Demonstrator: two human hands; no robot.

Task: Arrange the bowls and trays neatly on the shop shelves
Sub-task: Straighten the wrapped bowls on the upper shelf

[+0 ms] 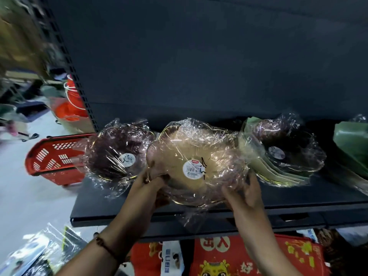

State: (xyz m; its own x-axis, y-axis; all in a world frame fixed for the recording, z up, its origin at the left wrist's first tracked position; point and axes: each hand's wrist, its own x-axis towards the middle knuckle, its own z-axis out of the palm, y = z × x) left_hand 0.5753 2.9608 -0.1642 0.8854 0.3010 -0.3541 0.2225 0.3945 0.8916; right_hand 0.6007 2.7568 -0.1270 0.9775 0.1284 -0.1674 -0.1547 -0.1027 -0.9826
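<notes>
Count: three wrapped bowls in view on the shelf (95,206), each in crinkled clear film with a round white sticker. One tan bowl (196,164) sits in the middle, one dark purple bowl (117,154) is to the left of the left hand's fingers, and one dark bowl (286,150) is beyond and to the right of the right hand's fingers. That third bowl rests on a stack of pale green trays (278,176); the number in the stack cannot be told. A separate green wrapped item (352,144) lies at the far right, partly cut off.

Hands: two. The left hand (149,182) grips the near left rim of the tan bowl, fingers curled round the edge. The right hand (247,190) holds the near right rim, fingers bent against the film.

Surface and room: the shelf is a flat dark metal board with a dark back panel (199,56) and a slotted upright at the left. A red shopping basket (53,158) stands on the pale floor to the left. Red printed packages (249,255) lie below the shelf.

Orientation: the tan bowl is tilted, its opening and sticker facing up and toward the camera, its near rim at the fingertips over the front part of the shelf. It is roughly round, so no long axis is evident
</notes>
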